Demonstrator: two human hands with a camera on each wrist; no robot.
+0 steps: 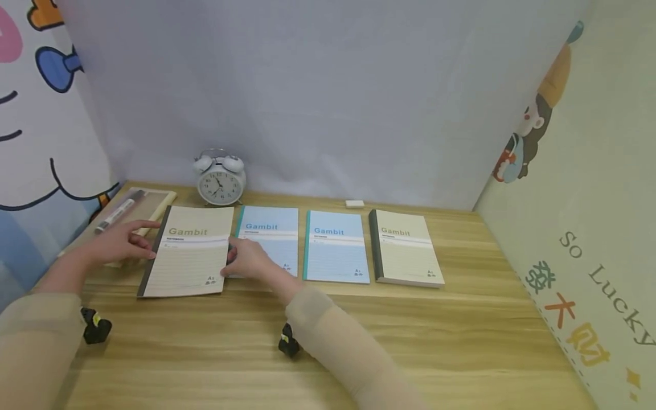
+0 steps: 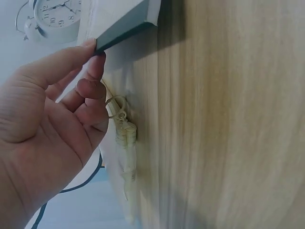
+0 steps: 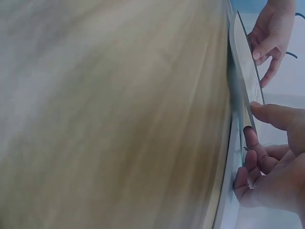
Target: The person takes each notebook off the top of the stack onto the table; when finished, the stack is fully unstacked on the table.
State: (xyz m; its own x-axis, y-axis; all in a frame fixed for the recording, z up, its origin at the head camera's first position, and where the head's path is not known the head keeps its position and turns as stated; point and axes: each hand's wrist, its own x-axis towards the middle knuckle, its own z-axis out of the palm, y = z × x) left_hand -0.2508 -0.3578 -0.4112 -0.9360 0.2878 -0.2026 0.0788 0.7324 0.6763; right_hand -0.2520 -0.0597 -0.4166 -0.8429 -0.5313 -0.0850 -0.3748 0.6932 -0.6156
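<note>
Both hands hold a beige Gambit notebook (image 1: 192,256) with a dark spine, raised off the table at its left side. My left hand (image 1: 115,245) pinches the spine edge between thumb and finger; the left wrist view shows this grip on the dark spine (image 2: 126,33). At the opposite edge, my right hand (image 1: 251,259) pinches the notebook, thumb on top and fingers beneath, as the right wrist view shows. Just right of it lies a blue notebook (image 1: 271,228), partly covered by the right hand. A second blue notebook (image 1: 335,256) lies farther right.
A thick beige notebook (image 1: 407,256) with a dark spine ends the row at the right. Behind stand a white alarm clock (image 1: 220,185) and a small white block (image 1: 354,204). At far left, a marker (image 1: 119,214) rests on a flat brownish item (image 1: 154,202). Fabric walls border the table (image 1: 461,341).
</note>
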